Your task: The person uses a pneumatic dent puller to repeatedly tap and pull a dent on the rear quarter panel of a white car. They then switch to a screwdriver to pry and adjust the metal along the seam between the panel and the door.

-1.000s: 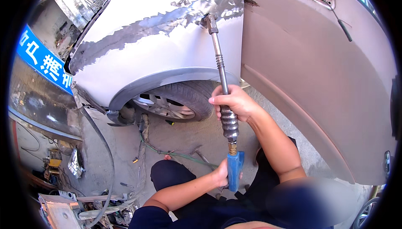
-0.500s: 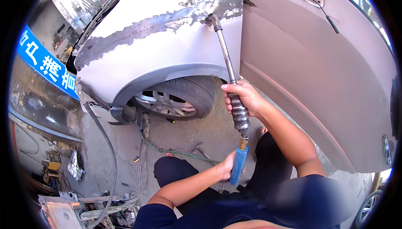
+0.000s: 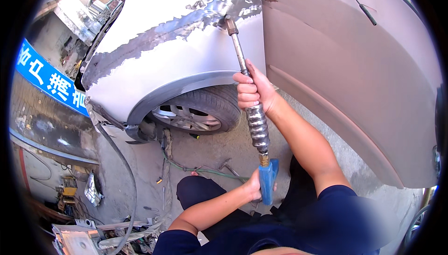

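The silver fender (image 3: 186,54) bears a ragged bared-metal strip (image 3: 154,38); the slide hammer (image 3: 258,127) reaches that strip with its head, long axis running down and slightly right toward the person; the left hand (image 3: 253,186) grips its blue handle (image 3: 268,185) at the low end; the right hand (image 3: 255,89), nearer the fender, is wrapped around its upper length.

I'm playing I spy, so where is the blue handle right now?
In the head view, the blue handle is below and right of centre, at the lower end of the metal tool, held in the left hand.
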`<move>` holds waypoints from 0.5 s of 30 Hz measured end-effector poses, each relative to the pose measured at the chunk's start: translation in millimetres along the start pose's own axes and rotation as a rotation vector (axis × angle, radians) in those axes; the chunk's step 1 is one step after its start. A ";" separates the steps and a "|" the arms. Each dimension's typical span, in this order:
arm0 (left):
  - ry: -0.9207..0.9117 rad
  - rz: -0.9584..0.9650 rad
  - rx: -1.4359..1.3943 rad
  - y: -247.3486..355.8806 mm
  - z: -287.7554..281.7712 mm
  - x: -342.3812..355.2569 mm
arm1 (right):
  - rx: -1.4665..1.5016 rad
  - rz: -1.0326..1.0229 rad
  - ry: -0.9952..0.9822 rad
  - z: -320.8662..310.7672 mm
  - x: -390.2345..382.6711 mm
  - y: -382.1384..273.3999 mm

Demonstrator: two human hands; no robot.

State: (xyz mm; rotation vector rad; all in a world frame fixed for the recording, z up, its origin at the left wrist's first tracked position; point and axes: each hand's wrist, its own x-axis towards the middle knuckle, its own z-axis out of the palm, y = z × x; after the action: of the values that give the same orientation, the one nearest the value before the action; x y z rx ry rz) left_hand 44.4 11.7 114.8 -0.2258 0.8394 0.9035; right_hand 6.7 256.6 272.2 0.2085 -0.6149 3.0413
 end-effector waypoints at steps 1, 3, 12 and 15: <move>0.015 -0.073 -0.015 -4.1 -1.1 1.5 | 0.104 0.021 -0.118 -7.6 -1.0 7.2; 0.047 -0.189 -0.069 -14.0 -7.3 2.5 | 0.003 0.058 -0.009 -0.4 -3.6 22.2; -0.007 -0.128 -0.001 8.7 -8.8 -7.7 | -0.788 -0.291 0.804 41.0 -17.8 8.2; -0.023 -0.112 0.010 13.2 4.0 -8.2 | -0.886 -0.257 0.793 45.6 -11.4 1.5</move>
State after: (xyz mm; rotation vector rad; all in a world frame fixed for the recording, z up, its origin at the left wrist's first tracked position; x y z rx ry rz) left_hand 33.7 16.9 125.5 -0.2506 0.8021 0.7956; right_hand 23.7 237.4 311.7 -0.8020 -1.5248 2.0420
